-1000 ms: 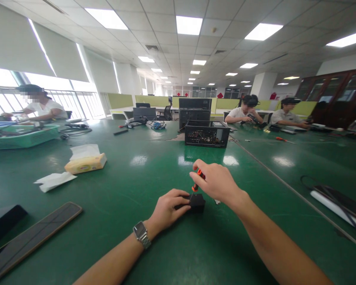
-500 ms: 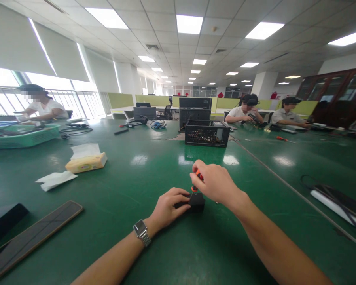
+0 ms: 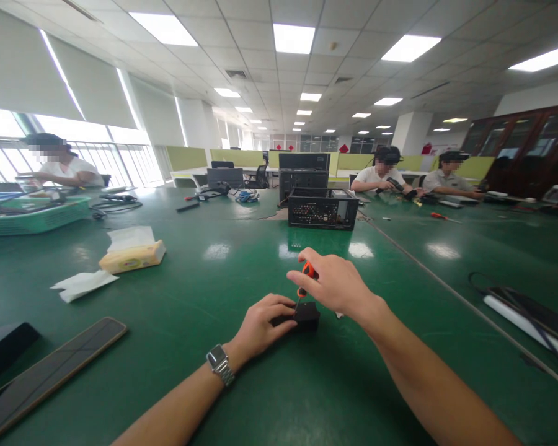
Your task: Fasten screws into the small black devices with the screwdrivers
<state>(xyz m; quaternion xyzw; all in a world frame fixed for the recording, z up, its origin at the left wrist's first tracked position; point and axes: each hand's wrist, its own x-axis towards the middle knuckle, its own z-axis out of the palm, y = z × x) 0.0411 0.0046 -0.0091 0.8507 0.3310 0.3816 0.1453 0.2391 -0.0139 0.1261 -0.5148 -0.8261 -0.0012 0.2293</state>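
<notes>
A small black box-shaped part [image 3: 308,316] lies on the green table in front of me. My left hand [image 3: 268,322] grips its left end between thumb and fingers and covers that end. Above it, my right hand [image 3: 337,282] holds a screwdriver [image 3: 308,270] with an orange and black handle. Its thumb and forefinger are parted around the handle, which rests against the palm side. The thin shaft slants down to the top of the black part, near my left fingertips. Whether the tip sits on a screw is too small to tell.
A tissue pack [image 3: 134,255] and a crumpled tissue [image 3: 84,285] lie to the left, near a phone-like flat slab [image 3: 56,378]. Ahead stands an open computer case [image 3: 323,210]. A green basket [image 3: 37,217] is far left. Several people work around the table.
My right thumb and forefinger have spread apart, showing more of the screwdriver's handle. My left hand keeps its hold on the black part. The whole view has shifted slightly.
</notes>
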